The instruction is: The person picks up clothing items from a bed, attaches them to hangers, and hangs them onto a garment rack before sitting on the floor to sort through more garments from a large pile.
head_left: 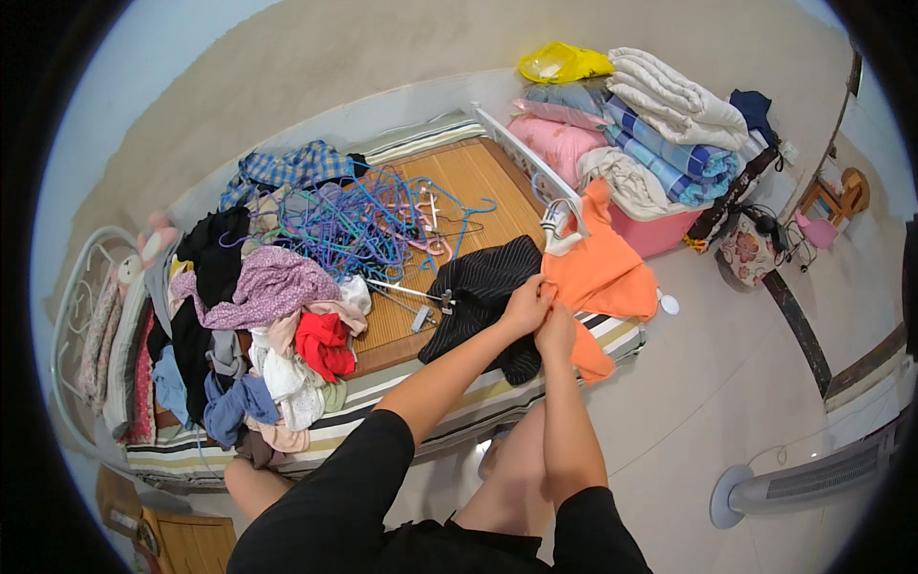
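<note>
An orange garment [601, 275] lies at the right end of the bed, part of it reaching down toward the edge. At its near-left edge my left hand [526, 304] is closed, pinching the cloth. Close beside it, my right hand [557, 331] is also closed on the orange cloth; the fingertips are partly hidden. Several white hangers [562, 228] rest at the garment's upper left. Under my wrists and to their left is a crumpled black pinstriped garment [488, 277]. A metal clip hanger [406, 290] touches its left side.
Tangled blue and purple hangers [354, 225] cover the bed's middle. Left of them is a heap of clothes, including a red cloth [325, 344]. A pink bin [655, 231] with folded bedding stands beyond the white bed rail [516, 153]. A tower fan [813, 488] lies or stands at right.
</note>
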A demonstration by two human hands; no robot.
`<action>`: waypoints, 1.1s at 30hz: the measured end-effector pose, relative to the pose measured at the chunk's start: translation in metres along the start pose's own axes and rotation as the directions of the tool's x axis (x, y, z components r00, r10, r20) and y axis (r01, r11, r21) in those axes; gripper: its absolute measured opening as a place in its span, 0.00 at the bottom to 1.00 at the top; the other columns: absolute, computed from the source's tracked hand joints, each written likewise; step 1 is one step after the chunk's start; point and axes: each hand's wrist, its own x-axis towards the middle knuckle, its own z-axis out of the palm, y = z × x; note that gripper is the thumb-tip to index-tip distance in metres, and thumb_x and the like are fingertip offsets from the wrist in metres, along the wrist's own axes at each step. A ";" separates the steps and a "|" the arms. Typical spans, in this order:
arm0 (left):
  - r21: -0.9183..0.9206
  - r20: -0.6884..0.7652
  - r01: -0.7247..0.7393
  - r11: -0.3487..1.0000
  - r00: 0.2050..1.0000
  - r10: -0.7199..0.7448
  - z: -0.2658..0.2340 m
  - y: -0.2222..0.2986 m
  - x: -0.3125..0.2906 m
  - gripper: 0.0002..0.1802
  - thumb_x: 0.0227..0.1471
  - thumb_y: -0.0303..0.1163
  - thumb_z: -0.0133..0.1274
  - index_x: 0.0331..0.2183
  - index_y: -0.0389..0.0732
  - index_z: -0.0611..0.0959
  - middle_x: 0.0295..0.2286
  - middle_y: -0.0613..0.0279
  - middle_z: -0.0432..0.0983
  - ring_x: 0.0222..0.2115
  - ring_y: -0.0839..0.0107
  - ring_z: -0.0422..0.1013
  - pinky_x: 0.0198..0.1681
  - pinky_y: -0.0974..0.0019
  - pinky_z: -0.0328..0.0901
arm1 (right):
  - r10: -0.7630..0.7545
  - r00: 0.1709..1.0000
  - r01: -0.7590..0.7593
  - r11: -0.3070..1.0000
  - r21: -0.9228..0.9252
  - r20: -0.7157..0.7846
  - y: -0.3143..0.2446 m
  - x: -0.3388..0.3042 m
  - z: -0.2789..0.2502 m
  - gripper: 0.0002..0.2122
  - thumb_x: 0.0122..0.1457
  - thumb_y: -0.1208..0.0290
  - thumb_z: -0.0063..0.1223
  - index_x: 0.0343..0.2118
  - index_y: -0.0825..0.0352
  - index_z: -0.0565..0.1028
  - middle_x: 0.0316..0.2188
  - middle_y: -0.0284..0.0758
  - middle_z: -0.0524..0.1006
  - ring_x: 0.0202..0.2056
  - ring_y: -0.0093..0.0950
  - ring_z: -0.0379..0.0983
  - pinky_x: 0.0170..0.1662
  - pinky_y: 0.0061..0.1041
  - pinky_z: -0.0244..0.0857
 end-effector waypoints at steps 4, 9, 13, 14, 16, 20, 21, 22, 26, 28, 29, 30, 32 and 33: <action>0.644 -0.121 -0.416 0.642 0.774 0.622 -0.019 0.005 -0.022 0.29 0.37 0.28 0.57 0.45 0.39 0.71 0.46 0.48 0.63 0.49 0.54 0.61 0.48 0.55 0.57 | 0.056 0.998 -0.057 0.996 -0.075 -0.018 0.012 0.009 0.019 0.10 0.52 0.71 0.49 0.34 0.71 0.69 0.36 0.48 0.70 0.38 0.46 0.68 0.38 0.41 0.64; 0.810 -0.174 0.110 0.576 0.983 0.057 -0.068 -0.042 -0.047 0.23 0.34 0.30 0.59 0.38 0.43 0.73 0.36 0.56 0.70 0.41 0.58 0.66 0.45 0.50 0.54 | 0.144 0.988 -0.145 0.989 -0.030 -0.055 0.001 0.003 0.026 0.11 0.53 0.67 0.50 0.33 0.70 0.70 0.36 0.49 0.70 0.38 0.46 0.68 0.40 0.40 0.63; 0.651 -0.225 -0.100 0.752 0.921 0.317 -0.087 -0.058 -0.090 0.14 0.36 0.26 0.56 0.30 0.38 0.74 0.28 0.52 0.72 0.34 0.51 0.68 0.42 0.55 0.58 | 0.030 0.992 -0.042 0.995 -0.093 -0.122 0.001 -0.006 0.027 0.12 0.53 0.65 0.50 0.36 0.68 0.71 0.41 0.47 0.68 0.43 0.46 0.64 0.44 0.39 0.61; 0.563 -0.320 -0.078 0.823 0.897 0.304 -0.091 -0.052 -0.100 0.11 0.38 0.25 0.54 0.30 0.38 0.74 0.27 0.53 0.72 0.33 0.52 0.68 0.43 0.56 0.59 | -0.072 0.981 0.047 0.990 -0.137 -0.181 0.007 -0.004 0.028 0.13 0.52 0.65 0.50 0.38 0.66 0.71 0.43 0.47 0.67 0.46 0.46 0.62 0.46 0.40 0.59; 0.321 -0.475 -0.046 0.946 0.856 0.203 -0.114 -0.066 -0.125 0.09 0.42 0.23 0.52 0.31 0.36 0.75 0.26 0.53 0.74 0.32 0.56 0.70 0.42 0.61 0.60 | -0.185 0.957 0.148 0.974 -0.173 -0.222 -0.002 -0.007 0.031 0.14 0.51 0.65 0.51 0.40 0.65 0.72 0.45 0.46 0.66 0.49 0.45 0.59 0.48 0.41 0.57; -0.141 -0.655 -0.044 0.989 0.753 -0.060 -0.170 -0.080 -0.173 0.13 0.51 0.26 0.50 0.41 0.35 0.74 0.35 0.60 0.76 0.37 0.71 0.69 0.43 0.70 0.61 | -0.118 0.992 0.126 0.964 -0.235 0.044 -0.024 -0.023 0.038 0.14 0.49 0.67 0.52 0.40 0.61 0.74 0.47 0.45 0.64 0.51 0.42 0.56 0.50 0.44 0.54; -0.273 -0.642 -0.117 0.955 0.761 -0.090 -0.182 -0.079 -0.180 0.15 0.52 0.28 0.50 0.43 0.35 0.73 0.37 0.62 0.75 0.39 0.70 0.68 0.45 0.69 0.59 | -0.122 0.992 0.126 0.958 -0.256 0.032 -0.029 -0.025 0.040 0.13 0.48 0.68 0.52 0.39 0.61 0.75 0.47 0.44 0.65 0.51 0.41 0.56 0.50 0.45 0.53; -0.301 -0.634 -0.131 0.945 0.768 -0.095 -0.192 -0.078 -0.186 0.15 0.53 0.29 0.49 0.44 0.36 0.73 0.39 0.62 0.74 0.40 0.70 0.67 0.46 0.69 0.58 | -0.109 0.993 0.115 0.966 -0.231 0.038 -0.034 -0.024 0.041 0.13 0.49 0.69 0.52 0.39 0.63 0.75 0.47 0.44 0.65 0.50 0.41 0.58 0.50 0.44 0.54; -0.518 -0.563 -0.175 0.837 0.806 -0.180 -0.214 -0.017 -0.204 0.17 0.55 0.31 0.47 0.46 0.36 0.72 0.42 0.64 0.71 0.43 0.71 0.66 0.48 0.68 0.57 | -0.291 0.957 0.263 0.878 0.400 0.011 -0.041 -0.026 0.033 0.16 0.50 0.74 0.51 0.44 0.69 0.71 0.48 0.42 0.65 0.46 0.37 0.64 0.47 0.30 0.60; -0.568 -0.579 -0.256 0.782 0.800 -0.158 -0.230 -0.011 -0.226 0.18 0.55 0.31 0.47 0.47 0.36 0.72 0.43 0.64 0.71 0.43 0.71 0.66 0.49 0.68 0.57 | -0.275 0.942 0.041 0.665 0.746 0.193 -0.083 -0.066 0.021 0.20 0.51 0.73 0.51 0.49 0.68 0.66 0.51 0.40 0.64 0.48 0.34 0.63 0.47 0.28 0.60; -0.622 -0.567 -0.322 0.714 0.814 -0.126 -0.236 -0.008 -0.234 0.18 0.55 0.31 0.47 0.47 0.36 0.71 0.43 0.64 0.70 0.43 0.72 0.65 0.49 0.68 0.57 | -0.292 0.885 -0.252 0.353 0.901 0.361 -0.097 -0.086 0.017 0.25 0.52 0.72 0.51 0.54 0.68 0.60 0.53 0.38 0.62 0.50 0.30 0.61 0.47 0.26 0.60; -0.616 -0.573 -0.292 0.732 0.803 -0.162 -0.242 -0.005 -0.240 0.19 0.54 0.33 0.49 0.47 0.35 0.71 0.43 0.63 0.71 0.43 0.71 0.66 0.49 0.68 0.58 | -0.323 0.844 -0.328 0.319 0.889 0.428 -0.096 -0.104 0.017 0.29 0.53 0.71 0.53 0.56 0.68 0.55 0.54 0.37 0.61 0.51 0.29 0.59 0.49 0.27 0.59; -0.578 -0.529 -0.192 0.793 0.828 -0.185 -0.239 0.018 -0.249 0.20 0.53 0.34 0.50 0.47 0.36 0.71 0.43 0.63 0.71 0.43 0.71 0.66 0.49 0.67 0.58 | -0.483 0.791 -0.359 0.130 0.924 0.376 -0.091 -0.141 0.011 0.34 0.52 0.70 0.56 0.59 0.69 0.49 0.55 0.35 0.59 0.54 0.27 0.57 0.53 0.27 0.55; -0.526 -0.476 -0.073 0.847 0.851 -0.222 -0.235 0.033 -0.256 0.21 0.53 0.36 0.50 0.47 0.36 0.72 0.42 0.63 0.71 0.42 0.70 0.67 0.48 0.67 0.59 | -0.588 0.770 -0.335 -0.043 0.941 0.247 -0.097 -0.163 0.003 0.35 0.51 0.70 0.57 0.59 0.70 0.49 0.56 0.35 0.58 0.54 0.28 0.56 0.54 0.27 0.53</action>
